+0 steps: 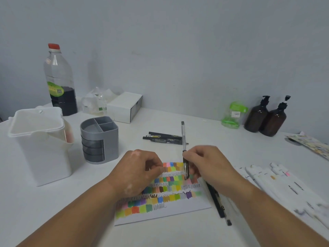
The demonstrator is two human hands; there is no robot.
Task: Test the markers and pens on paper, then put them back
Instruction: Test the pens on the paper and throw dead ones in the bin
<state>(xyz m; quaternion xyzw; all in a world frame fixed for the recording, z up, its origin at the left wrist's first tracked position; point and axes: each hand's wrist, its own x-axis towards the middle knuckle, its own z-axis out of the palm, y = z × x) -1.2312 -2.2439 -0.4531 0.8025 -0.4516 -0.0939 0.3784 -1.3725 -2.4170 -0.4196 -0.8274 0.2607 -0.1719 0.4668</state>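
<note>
**As the pen came to the sheet**

While the right hand (210,163) pinched the clear pen (183,139) low on its dark grip section, thumb and fingers clamped around the barrel, the pen stood steeply. Its tip pointed down and near, and its cap end rose towards the far side. The tip lay at a scribbled row on the paper (160,217), among the colour swatches; whether it touched the sheet could not be told through the blur.

The left hand (140,168) sat just left of that spot, fingers curled, fingertips over the sheet's upper swatches. Whether they held something small or only steadied the paper could not be told.

By my reading, the next stroke would run sideways along that row, so the right hand was the working one.

For the return, the grey organiser (99,139) stood to the far left, nearer the left hand. More black pens (163,137) lay beyond the sheet, and white markers (267,177) to the right.
</note>
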